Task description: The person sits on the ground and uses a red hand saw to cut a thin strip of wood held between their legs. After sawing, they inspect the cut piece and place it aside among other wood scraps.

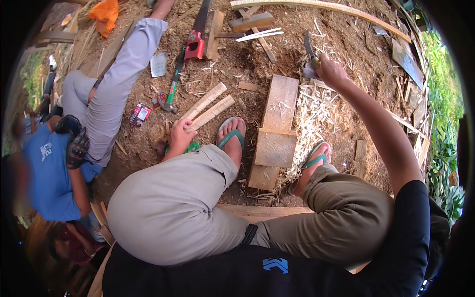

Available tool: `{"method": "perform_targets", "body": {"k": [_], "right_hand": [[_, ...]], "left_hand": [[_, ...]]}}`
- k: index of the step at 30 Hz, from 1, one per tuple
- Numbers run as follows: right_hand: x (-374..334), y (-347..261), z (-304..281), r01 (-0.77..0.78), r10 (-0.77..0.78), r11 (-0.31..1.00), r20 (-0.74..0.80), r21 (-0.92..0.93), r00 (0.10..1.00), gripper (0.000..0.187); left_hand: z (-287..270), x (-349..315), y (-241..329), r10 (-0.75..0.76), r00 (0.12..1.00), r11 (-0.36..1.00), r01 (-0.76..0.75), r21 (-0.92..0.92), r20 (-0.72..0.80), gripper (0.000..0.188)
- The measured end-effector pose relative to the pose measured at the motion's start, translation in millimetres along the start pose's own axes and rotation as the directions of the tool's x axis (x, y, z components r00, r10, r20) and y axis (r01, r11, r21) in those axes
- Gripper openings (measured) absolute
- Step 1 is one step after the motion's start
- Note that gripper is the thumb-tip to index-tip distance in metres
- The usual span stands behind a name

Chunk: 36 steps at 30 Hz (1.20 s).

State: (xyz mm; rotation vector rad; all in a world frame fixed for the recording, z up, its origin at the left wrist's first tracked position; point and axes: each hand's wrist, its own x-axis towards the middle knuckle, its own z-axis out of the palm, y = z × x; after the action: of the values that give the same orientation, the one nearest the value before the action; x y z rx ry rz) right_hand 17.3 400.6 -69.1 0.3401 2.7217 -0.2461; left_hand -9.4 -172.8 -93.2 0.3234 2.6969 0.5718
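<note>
Two pale, narrow slats of split bamboo or wood [213, 113] fan out from my left hand [179, 136], whose fingers are closed around their near ends beside my left foot. Out to the far right, my right hand [332, 72] grips the handle of a curved-bladed knife [308, 43], its blade pointing away from me. A thick wooden block [281, 101] lies between my feet, with a shorter wood piece [275, 147] across its near part. Thin pale shavings [316, 116] are heaped along the block's right side.
A claw hammer [172, 89] and a red-handled saw [194, 45] lie at the far left of centre, near a red packet [140, 114]. A long pale strip [321, 9] curves across the far side. At left sits a person in blue [49, 163], wearing dark gloves.
</note>
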Motion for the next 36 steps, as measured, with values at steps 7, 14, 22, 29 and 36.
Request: {"method": "perform_targets", "body": {"k": [7,14,22,29,36], "right_hand": [[5.0,-7.1,-41.4,-0.060,0.061,0.998,0.120,-0.009,0.991,0.021],[-89.4,17.7,-116.6,-0.101,0.080,0.986,0.154,0.130,0.985,0.032],[-198.3,2.1,-203.6,-0.066,0.071,0.994,0.045,-0.089,0.996,0.031],[-269.7,-31.4,-225.6,-0.132,0.142,0.985,-0.085,0.115,0.986,0.024],[-308.2,-40.3,-181.1,-0.089,0.204,0.831,-0.153,0.549,0.967,0.033]], "left_hand": [[0.6,0.4,13.3,-0.005,0.998,0.999,0.007,0.031,-0.056,0.045],[-8.1,-23.0,18.4,-0.020,0.995,0.997,0.027,0.073,-0.099,0.034],[-29.1,-25.7,15.3,-0.051,0.997,0.998,0.049,0.030,0.062,0.031],[-154.4,2.9,45.4,0.025,0.984,1.000,-0.022,-0.018,0.175,0.029],[-333.5,-0.4,128.3,0.273,0.956,0.962,-0.273,-0.009,0.111,0.024]]}}
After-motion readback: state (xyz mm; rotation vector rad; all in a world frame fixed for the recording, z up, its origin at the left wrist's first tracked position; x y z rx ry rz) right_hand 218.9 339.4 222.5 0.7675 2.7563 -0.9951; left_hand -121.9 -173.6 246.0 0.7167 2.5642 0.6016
